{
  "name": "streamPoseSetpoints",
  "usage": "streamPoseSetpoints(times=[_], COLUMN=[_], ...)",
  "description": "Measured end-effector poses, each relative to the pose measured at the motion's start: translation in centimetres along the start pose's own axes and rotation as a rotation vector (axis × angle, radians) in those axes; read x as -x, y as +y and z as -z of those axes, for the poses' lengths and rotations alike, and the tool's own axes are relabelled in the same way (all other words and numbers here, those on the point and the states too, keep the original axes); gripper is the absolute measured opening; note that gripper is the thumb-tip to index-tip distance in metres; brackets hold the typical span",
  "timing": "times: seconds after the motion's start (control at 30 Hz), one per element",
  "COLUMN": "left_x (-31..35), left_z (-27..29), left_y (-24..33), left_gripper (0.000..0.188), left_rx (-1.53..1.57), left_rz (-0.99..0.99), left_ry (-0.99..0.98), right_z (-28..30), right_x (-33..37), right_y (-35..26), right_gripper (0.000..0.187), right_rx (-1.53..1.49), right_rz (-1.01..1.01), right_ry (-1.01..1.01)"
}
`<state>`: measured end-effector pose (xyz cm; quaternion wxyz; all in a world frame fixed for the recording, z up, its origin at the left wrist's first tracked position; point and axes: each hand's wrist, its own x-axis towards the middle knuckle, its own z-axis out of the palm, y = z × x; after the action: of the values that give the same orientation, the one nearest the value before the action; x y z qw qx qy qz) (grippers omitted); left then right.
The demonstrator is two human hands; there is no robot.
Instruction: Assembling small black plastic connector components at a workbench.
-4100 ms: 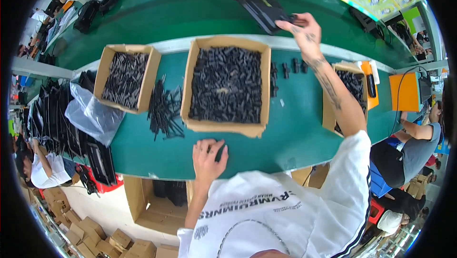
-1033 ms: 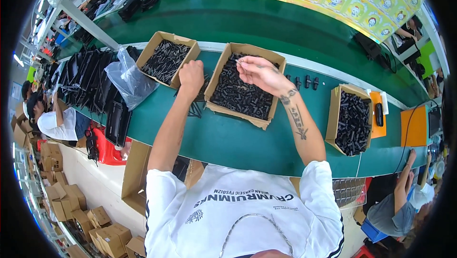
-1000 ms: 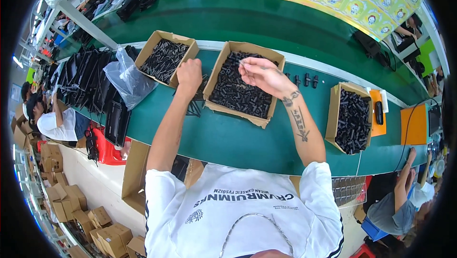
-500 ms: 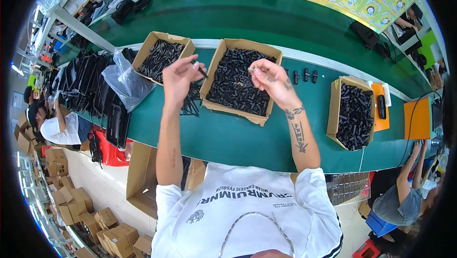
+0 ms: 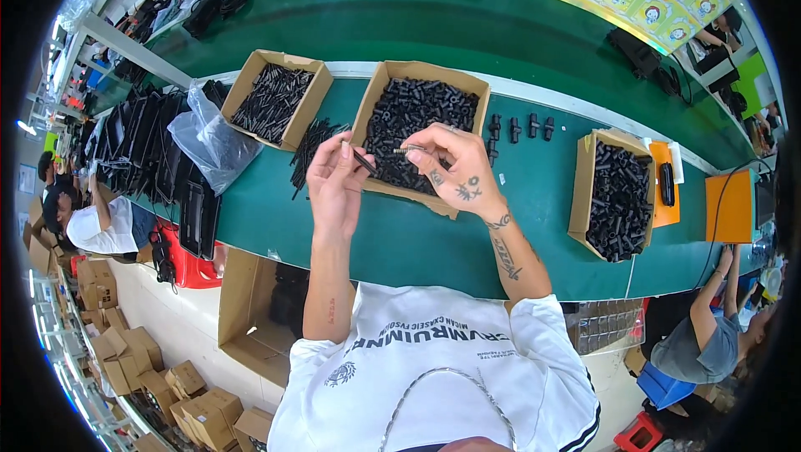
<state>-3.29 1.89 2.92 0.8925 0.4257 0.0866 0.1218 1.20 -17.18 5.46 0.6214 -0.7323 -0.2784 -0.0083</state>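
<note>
Slightly apart, left hand [image 5: 335, 187] pinches a black rod [image 5: 365, 163] — right hand [image 5: 459, 170], a ridged metal piece [image 5: 404, 151].

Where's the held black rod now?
Head view, left of center: the black rod is pinched in the left hand, seen against the near left corner of the middle cardboard box, right hand to its right.

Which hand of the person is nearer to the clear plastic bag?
The left. The left hand is to the right of the plastic bag, pinching a thin black rod. The right hand is farther right, beyond the left hand.
</note>
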Motion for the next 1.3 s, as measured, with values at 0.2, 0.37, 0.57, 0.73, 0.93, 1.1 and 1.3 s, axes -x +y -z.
streamPoseSetpoints(times=[0.2, 0.37, 0.57, 0.73, 0.93, 1.1, 1.3], left_x=[0.7, 1.0, 1.3, 1.3, 1.2, 1.6, 2.0], left_z=[-0.8, -0.3, -1.6, -1.6, -1.4, -1.9, -2.5], left_y=[-0.4, -1.2, -1.4, -1.8, -2.2, -1.5, -1.4], left_gripper=[0.031, 0.031, 0.025, 0.016, 0.013, 0.016, 0.024], left_rx=[0.005, -0.107, -0.219, -0.354, -0.545, -0.769, -0.768], left_rz=[0.196, 0.231, 0.208, 0.094, -0.084, -0.123, -0.137], left_ry=[-0.084, -0.188, -0.153, -0.212, -0.241, -0.304, -0.261], right_z=[-0.1, -0.1, 0.5, 1.3, 1.3, 1.3, 1.7], right_x=[0.0, -0.1, -0.1, -0.1, 0.0, -0.1, -0.2], right_y=[0.1, 0.2, 0.7, -0.1, 0.7, 0.2, 0.4], right_gripper=[0.009, 0.008, 0.009, 0.012, 0.013, 0.013, 0.012], right_rx=[0.052, 0.097, 0.151, 0.196, 0.250, 0.205, 0.211], right_rz=[0.046, 0.061, 0.110, 0.102, 0.129, 0.095, 0.074], right_ry=[0.010, 0.012, 0.012, -0.043, -0.113, -0.186, -0.124])
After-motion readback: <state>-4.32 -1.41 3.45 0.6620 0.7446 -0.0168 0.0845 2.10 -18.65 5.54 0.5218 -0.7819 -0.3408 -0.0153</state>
